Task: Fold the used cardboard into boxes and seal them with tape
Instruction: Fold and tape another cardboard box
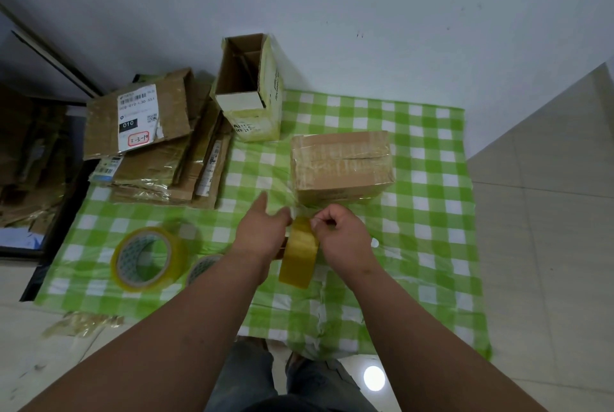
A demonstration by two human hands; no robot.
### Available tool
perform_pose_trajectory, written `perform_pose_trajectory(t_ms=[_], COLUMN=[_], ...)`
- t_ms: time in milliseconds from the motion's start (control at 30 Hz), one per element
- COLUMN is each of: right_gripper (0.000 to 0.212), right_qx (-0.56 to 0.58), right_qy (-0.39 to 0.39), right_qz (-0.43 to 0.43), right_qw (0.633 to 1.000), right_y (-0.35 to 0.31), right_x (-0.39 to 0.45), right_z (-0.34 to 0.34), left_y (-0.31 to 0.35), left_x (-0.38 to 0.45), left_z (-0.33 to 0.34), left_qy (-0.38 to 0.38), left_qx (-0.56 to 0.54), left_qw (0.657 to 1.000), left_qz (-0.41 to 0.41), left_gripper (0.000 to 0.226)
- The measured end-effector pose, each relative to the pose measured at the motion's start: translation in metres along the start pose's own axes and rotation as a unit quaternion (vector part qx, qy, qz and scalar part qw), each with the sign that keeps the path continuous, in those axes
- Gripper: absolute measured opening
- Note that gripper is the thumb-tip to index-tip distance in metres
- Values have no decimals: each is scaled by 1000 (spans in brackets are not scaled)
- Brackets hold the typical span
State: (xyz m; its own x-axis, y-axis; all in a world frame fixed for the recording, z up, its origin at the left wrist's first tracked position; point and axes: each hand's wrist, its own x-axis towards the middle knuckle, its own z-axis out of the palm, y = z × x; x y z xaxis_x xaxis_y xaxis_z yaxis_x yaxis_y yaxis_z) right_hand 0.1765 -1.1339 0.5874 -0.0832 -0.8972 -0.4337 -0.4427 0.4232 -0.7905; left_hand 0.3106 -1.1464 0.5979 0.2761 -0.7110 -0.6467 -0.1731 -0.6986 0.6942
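A closed brown cardboard box [340,166], wrapped in clear tape, lies on the green checked cloth [432,245]. Just in front of it my left hand [262,232] holds a yellowish tape roll [299,252] on edge, with the index finger stretched forward. My right hand [342,232] pinches the loose tape end at the top of the roll. A thin clear strip runs from the roll towards the box's near left corner.
An open yellow-white box [249,89] stands upright at the back. Flattened cardboard [149,146] is stacked at the left. Two more tape rolls, a large one [148,259] and a smaller one [202,267], lie on the cloth at the left. Crumpled tape scraps [83,323] lie on the floor.
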Motion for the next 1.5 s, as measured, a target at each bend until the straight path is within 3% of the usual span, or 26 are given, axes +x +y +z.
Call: perform_pose_trajectory(t_ms=[33, 100, 167, 233, 500, 967, 1233, 1500], right_gripper=[24, 19, 12, 14, 29, 27, 26, 24], right_qx=[-4, -11, -20, -22, -23, 52, 87, 83], right_qy=[0, -7, -13, -16, 0, 5, 14, 4], right_qz=[-5, -18, -25, -22, -30, -20, -2, 5], right_qw=[1000, 1000, 999, 999, 999, 998, 996, 997], right_y=[1, 2, 2, 0, 5, 13, 14, 5], right_x=[0, 1, 2, 2, 2, 0, -2, -2], right_z=[0, -1, 0, -1, -10, -22, -27, -23], left_y=[2, 8, 19, 29, 48, 56, 53, 66], left_x=[0, -3, -6, 2, 22, 24, 29, 35], left_z=[-3, -8, -11, -10, -12, 4, -21, -26], left_qy=[25, 71, 74, 39, 38, 61, -56, -72], left_qx=[29, 146, 249, 332, 416, 462, 407, 467], left_qw=[999, 971, 902, 844, 816, 781, 808, 765], left_qz=[28, 174, 346, 420, 399, 416, 423, 437], left_gripper=[71, 72, 70, 64, 52, 47, 70, 61])
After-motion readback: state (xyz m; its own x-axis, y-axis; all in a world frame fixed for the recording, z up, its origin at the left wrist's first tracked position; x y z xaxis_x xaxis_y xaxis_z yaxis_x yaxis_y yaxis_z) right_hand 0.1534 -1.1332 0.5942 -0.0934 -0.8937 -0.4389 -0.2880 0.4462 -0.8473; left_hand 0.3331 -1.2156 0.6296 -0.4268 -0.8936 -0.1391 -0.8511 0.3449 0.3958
